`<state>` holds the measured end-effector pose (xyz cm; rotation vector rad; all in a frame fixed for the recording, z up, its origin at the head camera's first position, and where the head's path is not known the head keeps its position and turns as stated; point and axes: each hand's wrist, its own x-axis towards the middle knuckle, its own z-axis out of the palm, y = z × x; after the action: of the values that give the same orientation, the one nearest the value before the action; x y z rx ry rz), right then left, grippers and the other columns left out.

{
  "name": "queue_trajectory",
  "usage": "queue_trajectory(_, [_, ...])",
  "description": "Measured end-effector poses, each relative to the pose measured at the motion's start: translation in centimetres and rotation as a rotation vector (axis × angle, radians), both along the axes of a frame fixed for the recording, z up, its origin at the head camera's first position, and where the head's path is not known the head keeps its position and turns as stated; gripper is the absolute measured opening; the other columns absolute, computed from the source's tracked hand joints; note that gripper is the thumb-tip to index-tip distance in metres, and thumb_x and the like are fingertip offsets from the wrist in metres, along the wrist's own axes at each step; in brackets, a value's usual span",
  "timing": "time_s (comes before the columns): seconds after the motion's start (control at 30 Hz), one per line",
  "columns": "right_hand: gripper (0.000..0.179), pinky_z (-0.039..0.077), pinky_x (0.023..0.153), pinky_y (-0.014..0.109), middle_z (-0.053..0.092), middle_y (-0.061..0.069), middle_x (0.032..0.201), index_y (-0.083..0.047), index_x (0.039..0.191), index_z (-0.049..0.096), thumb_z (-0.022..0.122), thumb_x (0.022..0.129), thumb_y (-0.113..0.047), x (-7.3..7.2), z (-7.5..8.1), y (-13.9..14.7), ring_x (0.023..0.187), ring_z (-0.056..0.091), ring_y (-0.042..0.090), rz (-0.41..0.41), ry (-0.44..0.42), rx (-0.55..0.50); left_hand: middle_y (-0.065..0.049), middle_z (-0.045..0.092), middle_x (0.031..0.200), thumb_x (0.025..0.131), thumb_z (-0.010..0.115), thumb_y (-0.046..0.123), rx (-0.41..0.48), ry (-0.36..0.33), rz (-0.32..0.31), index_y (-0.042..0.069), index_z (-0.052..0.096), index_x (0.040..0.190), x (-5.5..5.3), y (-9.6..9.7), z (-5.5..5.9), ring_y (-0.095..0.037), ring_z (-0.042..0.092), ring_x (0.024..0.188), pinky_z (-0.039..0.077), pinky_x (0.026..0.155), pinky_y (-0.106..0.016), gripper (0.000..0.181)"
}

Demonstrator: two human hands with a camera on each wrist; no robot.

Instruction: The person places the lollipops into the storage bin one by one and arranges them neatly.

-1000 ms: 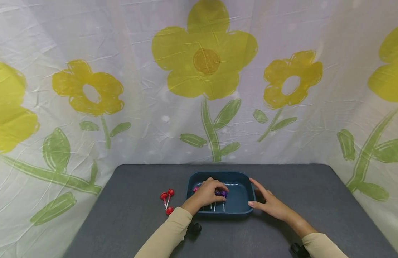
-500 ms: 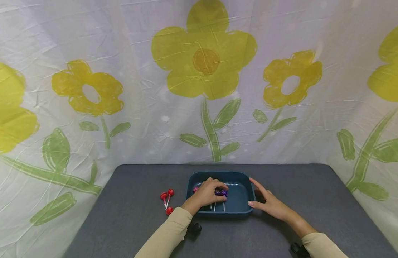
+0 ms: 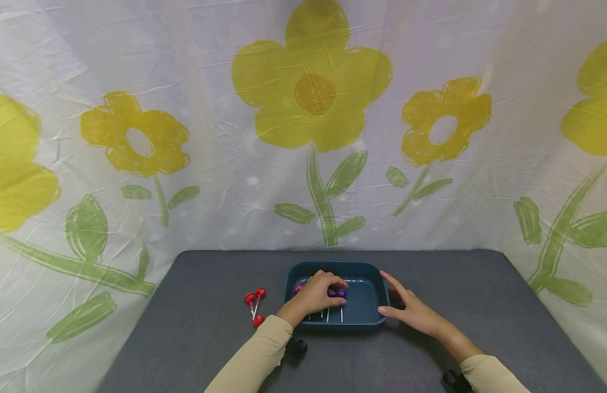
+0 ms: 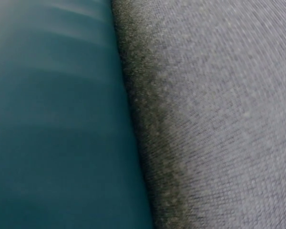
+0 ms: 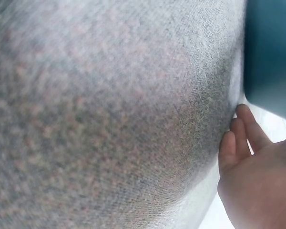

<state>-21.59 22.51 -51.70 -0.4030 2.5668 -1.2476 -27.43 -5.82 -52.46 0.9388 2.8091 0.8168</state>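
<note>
In the head view, a dark blue box [image 3: 363, 297] with several lollipops inside stands on the grey table. My left hand [image 3: 317, 290] reaches in over its near left wall, its thumb and index finger curled round a purple lollipop [image 3: 341, 294] among the others. White sticks point toward the near wall, and a pink lollipop [image 3: 298, 287] shows behind the wrist. The hand covers the rest of the row. At the box's right end, my right hand [image 3: 414, 312] spreads thumb and index finger against the rim corners. The right wrist view has its fingers [image 5: 227, 148] beside the blue wall.
Left of the box lie red lollipops [image 3: 250, 298] on the table [image 3: 210, 338]. Black wrist cameras [image 3: 297, 348] hang under both sleeves. A white cloth [image 3: 225, 218] with yellow flowers closes off the back and sides. The left wrist view holds only the box's outer wall [image 4: 62, 119] and table.
</note>
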Motion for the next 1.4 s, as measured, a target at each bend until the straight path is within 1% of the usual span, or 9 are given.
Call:
queue_trajectory(0.2, [0.084, 0.043, 0.101, 0.063, 0.042, 0.024, 0.150, -0.035, 0.159, 0.010, 0.064, 0.095, -0.041, 0.0, -0.2, 0.1, 0.138, 0.039, 0.045, -0.006, -0.007, 0.008, 0.006, 0.070, 0.110, 0.087, 0.075, 0.037, 0.055, 0.008, -0.010, 0.025, 0.071, 0.117, -0.2, -0.1, 0.0, -0.011, 0.052, 0.099, 0.043, 0.089, -0.031, 0.032])
queue_trajectory(0.33, [0.084, 0.044, 0.101, 0.062, 0.042, 0.024, 0.150, -0.035, 0.159, 0.011, 0.064, 0.095, -0.041, 0.0, -0.3, 0.2, 0.139, 0.039, 0.044, -0.003, -0.011, 0.002, 0.005, 0.070, 0.110, 0.088, 0.074, 0.037, 0.106, -0.003, -0.015, 0.022, 0.071, 0.118, -0.1, -0.3, 0.5, -0.013, 0.053, 0.099, 0.046, 0.086, -0.027, 0.033])
queue_trajectory(0.53, [0.085, 0.044, 0.101, 0.062, 0.039, 0.024, 0.152, -0.034, 0.159, 0.010, 0.064, 0.094, -0.043, 0.0, -0.3, 0.2, 0.140, 0.038, 0.045, 0.002, -0.011, -0.004, 0.005, 0.069, 0.116, 0.091, 0.071, 0.038, 0.157, -0.038, -0.001, 0.024, 0.069, 0.122, 0.5, -1.4, 2.2, -0.017, 0.055, 0.106, 0.048, 0.089, -0.032, 0.034])
queue_trajectory(0.77, [0.086, 0.042, 0.103, 0.064, 0.037, 0.025, 0.154, -0.031, 0.160, 0.009, 0.064, 0.095, -0.043, 0.1, 0.0, 0.1, 0.141, 0.036, 0.046, 0.011, -0.006, -0.006, 0.004, 0.069, 0.115, 0.092, 0.069, 0.037, 0.214, -0.006, 0.014, 0.020, 0.068, 0.124, 0.9, -3.4, 4.8, -0.020, 0.056, 0.109, 0.047, 0.096, -0.045, 0.036])
queue_trajectory(0.9, [0.086, 0.042, 0.101, 0.064, 0.039, 0.025, 0.153, -0.033, 0.160, 0.009, 0.064, 0.094, -0.044, 0.0, 0.1, 0.2, 0.141, 0.036, 0.046, 0.009, -0.004, 0.007, 0.003, 0.069, 0.119, 0.092, 0.069, 0.037, 0.253, 0.016, 0.042, 0.023, 0.068, 0.123, 1.2, -5.4, 6.3, -0.025, 0.056, 0.114, 0.046, 0.099, -0.051, 0.034])
queue_trajectory(0.97, [0.086, 0.042, 0.101, 0.064, 0.039, 0.024, 0.153, -0.035, 0.159, 0.009, 0.064, 0.094, -0.044, -0.1, 0.1, 0.2, 0.141, 0.036, 0.046, 0.007, -0.004, 0.011, 0.003, 0.068, 0.121, 0.092, 0.069, 0.037, 0.274, 0.019, 0.076, 0.026, 0.068, 0.123, 1.3, -6.6, 7.0, -0.027, 0.056, 0.116, 0.046, 0.100, -0.053, 0.032])
queue_trajectory(1.1, [0.086, 0.042, 0.102, 0.063, 0.038, 0.024, 0.153, -0.037, 0.159, 0.010, 0.065, 0.094, -0.045, -0.1, 0.1, 0.2, 0.141, 0.036, 0.046, 0.006, -0.003, 0.009, 0.005, 0.067, 0.124, 0.092, 0.069, 0.037, 0.308, 0.035, 0.170, 0.032, 0.068, 0.120, 1.8, -9.6, 8.0, -0.024, 0.055, 0.120, 0.046, 0.101, -0.052, 0.029])
queue_trajectory(1.27, [0.086, 0.043, 0.102, 0.062, 0.039, 0.025, 0.153, -0.036, 0.159, 0.010, 0.064, 0.094, -0.044, -0.1, 0.0, 0.2, 0.140, 0.037, 0.045, 0.009, -0.005, 0.003, 0.004, 0.068, 0.123, 0.092, 0.071, 0.031, 0.339, 0.071, 0.239, 0.027, 0.068, 0.122, 2.5, -13.3, 8.3, -0.021, 0.055, 0.119, 0.046, 0.101, -0.052, 0.031])
queue_trajectory(1.4, [0.085, 0.044, 0.101, 0.062, 0.040, 0.025, 0.152, -0.036, 0.159, 0.009, 0.064, 0.094, -0.044, -0.1, 0.0, 0.3, 0.140, 0.037, 0.045, 0.006, -0.006, 0.003, 0.003, 0.068, 0.122, 0.092, 0.070, 0.031, 0.366, 0.069, 0.292, 0.023, 0.067, 0.124, 2.9, -15.8, 8.1, -0.021, 0.056, 0.116, 0.045, 0.102, -0.052, 0.034])
